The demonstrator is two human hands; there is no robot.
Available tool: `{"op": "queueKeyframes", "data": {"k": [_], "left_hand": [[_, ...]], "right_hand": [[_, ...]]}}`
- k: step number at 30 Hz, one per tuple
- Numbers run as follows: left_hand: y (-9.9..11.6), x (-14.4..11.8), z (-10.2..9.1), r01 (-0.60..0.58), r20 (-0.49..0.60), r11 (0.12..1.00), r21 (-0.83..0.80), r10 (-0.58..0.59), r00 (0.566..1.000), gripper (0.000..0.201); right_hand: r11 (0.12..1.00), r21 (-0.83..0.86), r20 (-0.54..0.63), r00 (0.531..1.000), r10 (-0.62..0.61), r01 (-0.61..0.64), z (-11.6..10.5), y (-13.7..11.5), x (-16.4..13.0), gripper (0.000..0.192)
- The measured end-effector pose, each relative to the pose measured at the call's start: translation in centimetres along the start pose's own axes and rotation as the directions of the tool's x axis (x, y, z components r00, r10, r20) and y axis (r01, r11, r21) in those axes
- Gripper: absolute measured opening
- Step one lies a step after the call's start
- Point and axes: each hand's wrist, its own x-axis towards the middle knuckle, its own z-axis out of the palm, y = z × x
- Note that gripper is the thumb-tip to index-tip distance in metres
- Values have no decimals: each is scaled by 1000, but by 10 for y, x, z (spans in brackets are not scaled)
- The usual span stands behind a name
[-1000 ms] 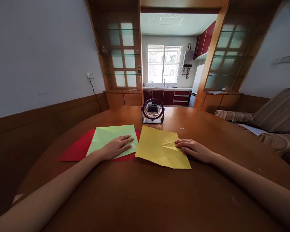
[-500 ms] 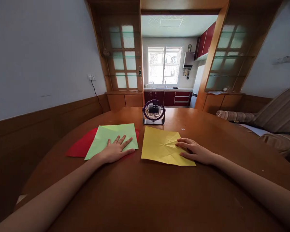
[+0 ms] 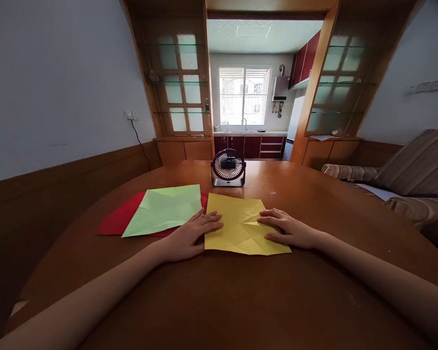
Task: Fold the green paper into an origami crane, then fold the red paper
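A creased square of yellow paper [image 3: 237,233] lies on the brown table between my hands. My left hand [image 3: 190,238] rests at its left edge, with the fingertips on the paper and the thumb by its lower left corner. On the paper's right part lies my right hand [image 3: 290,228], fingers extended and slightly apart. Neither hand grasps anything. To the left, a light green sheet [image 3: 164,209] with fold lines sits on top of a red sheet [image 3: 118,218], which it partly covers.
A small purple desk fan [image 3: 228,167] stands on the table [image 3: 219,301] beyond the papers. At the right is a striped sofa [image 3: 419,170]. A wall outlet [image 3: 130,115] with a black cord is at the left, and a kitchen lies past the opening.
My left hand has moved right, off the green sheet and onto the left edge of the yellow paper. My right hand stays on the yellow paper. The whole view has shifted slightly.
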Motion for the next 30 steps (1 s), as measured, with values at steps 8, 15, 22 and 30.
{"op": "queueKeyframes", "data": {"k": [8, 15, 22, 30], "left_hand": [[-15, -1, 4, -111, -79, 994, 17, 112, 991, 40], [-5, 0, 2, 15, -156, 994, -109, -32, 987, 32], [5, 1, -2, 39, -130, 992, -117, -54, 990, 31], [8, 0, -9, 110, -148, 989, -96, -123, 981, 37]], "right_hand": [[978, 173, -26, 993, -113, 116, -3, -9, 4, 37], [939, 285, -54, 981, -184, 192, -4, -3, 1, 36], [939, 324, -62, 993, -100, 114, -3, -4, 1, 37], [874, 482, -36, 996, 81, -54, -2, -3, 3, 42]]}}
